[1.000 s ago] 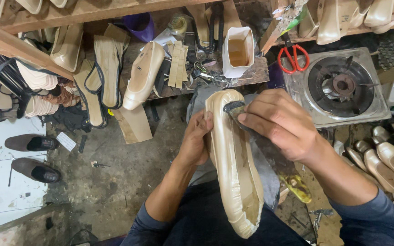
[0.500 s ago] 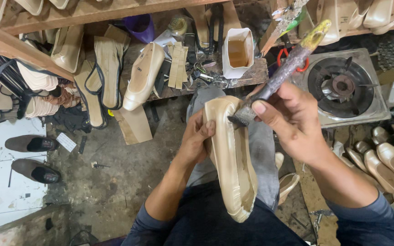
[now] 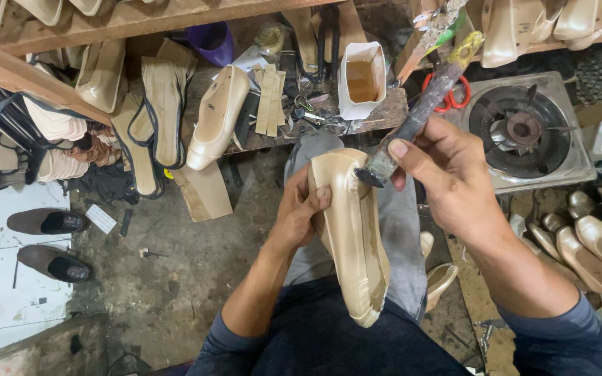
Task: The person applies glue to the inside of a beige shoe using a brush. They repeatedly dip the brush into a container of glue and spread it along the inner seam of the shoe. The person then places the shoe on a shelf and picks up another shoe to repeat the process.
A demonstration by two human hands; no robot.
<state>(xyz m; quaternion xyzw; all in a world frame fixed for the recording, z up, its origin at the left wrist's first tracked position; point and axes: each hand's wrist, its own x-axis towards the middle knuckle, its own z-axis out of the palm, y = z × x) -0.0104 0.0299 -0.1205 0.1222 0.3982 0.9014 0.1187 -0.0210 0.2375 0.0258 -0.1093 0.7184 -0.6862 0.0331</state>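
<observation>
Workbench behind; brush [image 3: 412,122] now upright in R hand [image 3: 447,170], off shoe [image 3: 350,230].

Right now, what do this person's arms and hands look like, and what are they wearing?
Both hands are bare: no gloves, rings or watch show on the left hand or the right hand. The forearms are bare too. Dark blue sleeves are pushed up toward the elbows, with a little more cloth showing on the right arm than on the left. The sleeves are plain, with no pattern or markings in view.

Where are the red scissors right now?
In the head view, the red scissors lie at upper right on the bench, between the white cup and the gas stove, partly behind the brush.
</observation>
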